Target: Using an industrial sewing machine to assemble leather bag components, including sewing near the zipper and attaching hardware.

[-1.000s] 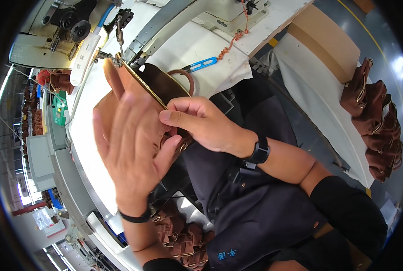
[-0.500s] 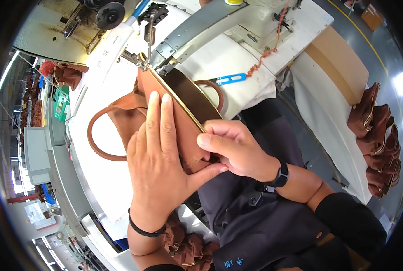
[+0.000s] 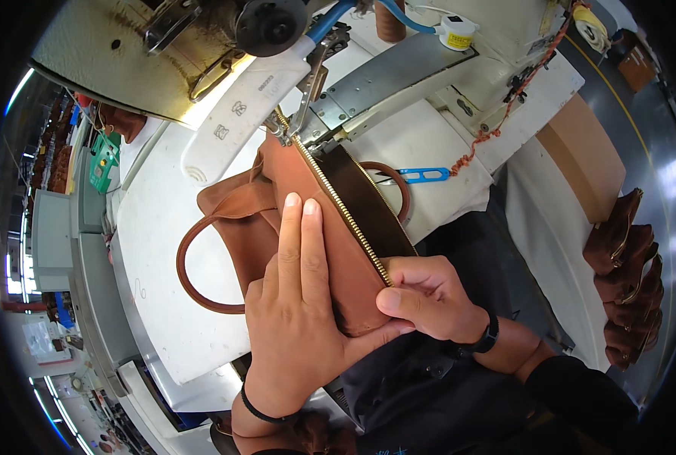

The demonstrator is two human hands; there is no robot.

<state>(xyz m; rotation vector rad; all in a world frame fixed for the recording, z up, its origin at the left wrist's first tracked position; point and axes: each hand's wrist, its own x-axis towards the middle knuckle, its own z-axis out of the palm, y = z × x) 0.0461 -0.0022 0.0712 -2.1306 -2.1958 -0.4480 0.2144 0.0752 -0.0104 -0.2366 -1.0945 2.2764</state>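
A brown leather bag (image 3: 362, 292) lies on the white sewing machine bed, its gold-toothed zipper (image 3: 341, 208) running from the needle area toward me. My left hand (image 3: 296, 322) rests flat on the brown panel, two fingers stretched toward the machine and the thumb out to the right. At the near end of the zipper, my right hand (image 3: 438, 299) pinches the bag's edge between thumb and curled fingers. The zipper's far end sits at the presser foot (image 3: 286, 136). A round handle (image 3: 211, 299) loops out at the left. The dark lining (image 3: 372, 205) shows beyond the zipper.
Blue thread snips (image 3: 425, 175) lie right of the bag, partly behind another handle (image 3: 406, 199). The machine's pale arm (image 3: 247, 114) overhangs the far left. Several brown bags (image 3: 627, 280) are piled at the right. An orange thread chain (image 3: 480, 140) hangs down the machine.
My view has shifted, so the machine, bag and hands appear lower, farther right and larger. Both hands keep much the same hold, and more zipper teeth show.
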